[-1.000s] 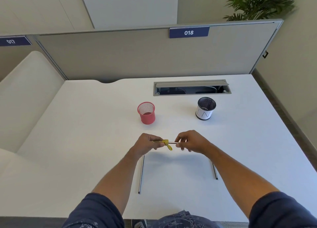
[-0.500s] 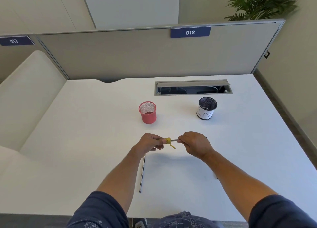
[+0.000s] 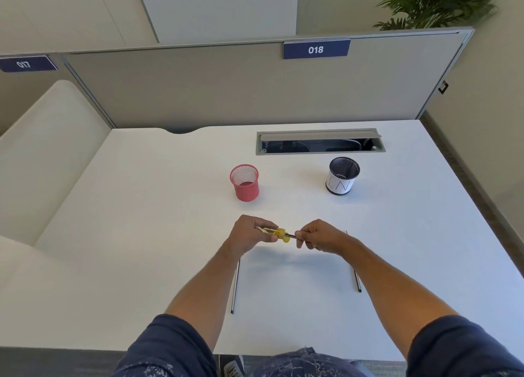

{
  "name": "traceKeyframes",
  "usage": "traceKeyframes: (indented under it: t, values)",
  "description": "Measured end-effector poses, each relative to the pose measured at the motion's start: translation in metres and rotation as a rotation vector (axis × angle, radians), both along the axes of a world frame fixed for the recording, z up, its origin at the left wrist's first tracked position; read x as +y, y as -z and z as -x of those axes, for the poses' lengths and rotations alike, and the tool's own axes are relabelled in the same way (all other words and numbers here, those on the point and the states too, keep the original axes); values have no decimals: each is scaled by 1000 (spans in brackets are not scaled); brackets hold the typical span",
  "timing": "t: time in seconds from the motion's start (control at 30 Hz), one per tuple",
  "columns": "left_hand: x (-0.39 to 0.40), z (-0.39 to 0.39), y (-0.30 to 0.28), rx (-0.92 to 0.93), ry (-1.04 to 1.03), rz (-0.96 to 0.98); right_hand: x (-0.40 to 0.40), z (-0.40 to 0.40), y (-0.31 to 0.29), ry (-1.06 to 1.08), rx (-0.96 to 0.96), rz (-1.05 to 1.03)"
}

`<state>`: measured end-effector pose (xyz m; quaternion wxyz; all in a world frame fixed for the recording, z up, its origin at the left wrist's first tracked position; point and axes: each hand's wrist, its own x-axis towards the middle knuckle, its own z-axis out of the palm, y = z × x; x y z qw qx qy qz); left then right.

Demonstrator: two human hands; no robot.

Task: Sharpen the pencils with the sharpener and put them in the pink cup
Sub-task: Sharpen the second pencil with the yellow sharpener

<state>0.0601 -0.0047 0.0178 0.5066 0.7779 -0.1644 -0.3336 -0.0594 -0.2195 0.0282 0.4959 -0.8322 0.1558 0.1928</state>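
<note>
While both hands work above the white desk (image 3: 141, 235), just nearer the person than the pink cup (image 3: 244, 182):
Left hand (image 3: 249, 236): fingers curled round the yellow sharpener (image 3: 280, 234).
Right hand (image 3: 320, 236): pinching a pencil (image 3: 291, 236), tip in the sharpener.
Spare pencils: one (image 3: 235, 286) nearer than the cup, under the left forearm; another (image 3: 357, 281) off to its right.
Black cup (image 3: 343, 179): right of the pink cup, upright.

A white desk (image 3: 141, 235) carries a pink cup (image 3: 244, 182) near its middle and a black-and-white cup (image 3: 342, 180) at three o'clock from it. Two pencils lie nearer, one at seven o'clock (image 3: 235, 286), one at five (image 3: 357, 281).
</note>
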Motion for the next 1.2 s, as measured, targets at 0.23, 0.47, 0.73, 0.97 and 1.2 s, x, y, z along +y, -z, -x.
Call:
traceKeyframes:
  t: [0.23, 0.47, 0.73, 0.97, 1.2]
  values:
    - [5, 7, 2, 42, -6, 21, 2, 1, 2, -48, -56, 52]
    - [12, 7, -6, 92, 7, -35, 4, 4, 7, -98, -281, 422]
    - [7, 6, -11, 182, -62, -77, 6, 8, 21, -83, -821, 746]
    - [4, 5, -8, 248, -53, -84, 6, -1, 19, -104, -935, 810]
    - [4, 2, -7, 210, -17, -56, 5, 3, 22, -99, -749, 818]
